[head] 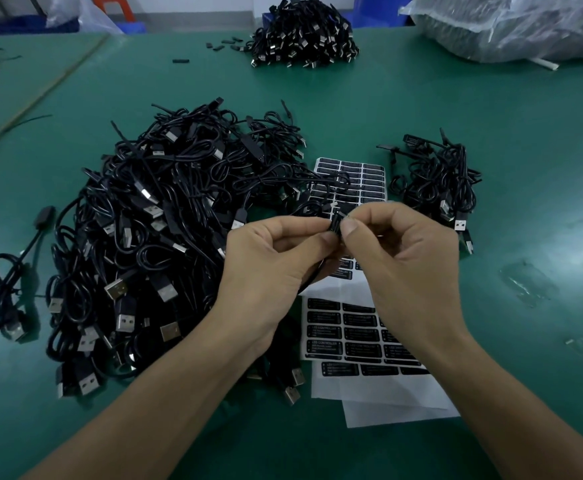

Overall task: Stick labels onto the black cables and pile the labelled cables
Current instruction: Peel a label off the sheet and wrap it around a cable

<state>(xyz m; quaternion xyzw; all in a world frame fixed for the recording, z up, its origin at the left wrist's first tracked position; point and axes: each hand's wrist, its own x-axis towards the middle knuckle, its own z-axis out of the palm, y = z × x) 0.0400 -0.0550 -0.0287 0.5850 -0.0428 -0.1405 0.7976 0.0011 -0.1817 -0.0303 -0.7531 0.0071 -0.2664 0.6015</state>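
A: Head view, both hands up over the mat (525, 133). Left hand (276, 258) and right hand (397, 251) meet on one cable (334, 224). Thumbs and forefingers are closed tight on its little black block, and the other fingers are curled in.

B: Label on it yet?

A: Cannot tell, the fingertips (350, 231) cover the spot. My read is that one is being pressed down right now.

B: So how far along?

A: Early, I'd say. Left of the fingers sits the big heap (137, 237), a tangle of cables with plugs showing. I judge that to be the waiting stock. Right of the fingers and a bit beyond is a small pile (435, 181), well apart from the heap. It's likely the finished lot, though any labels there are too small to make out.

B: Labels left?

A: Plenty. Sheets (349, 332) lie beneath the fingers with full rows, and there's bare backing nearer the wrists. Another sheet (369, 174) lies just beyond the fingers with a cable loop across it.

B: And the far stack (304, 32)?

A: Well beyond the fingers. Labelled or not, I cannot say.
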